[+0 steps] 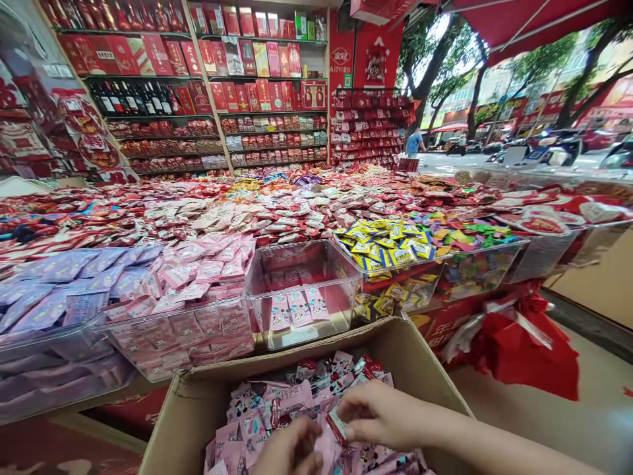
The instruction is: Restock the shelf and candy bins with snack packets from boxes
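Note:
An open cardboard box [430, 376] full of small pink and red packets [294, 399] sits at the bottom centre. Both hands are inside it. My right hand [368, 412] has its fingers curled round a red and white packet [336, 425]. My left hand [291, 448] is low in the box among the packets, fingers bent, with a pink packet by its fingertips; whether it grips this is unclear. Just beyond the box stands a clear plastic bin [304, 333] with several pink packets in a row against its front wall.
Bins of pink packets [188, 330], purple packets [54, 310] and yellow packets [395, 247] flank the clear bin. Heaps of red packets cover the display behind. A red bag [524, 353] hangs at the right; stocked shelves [262, 79] line the back.

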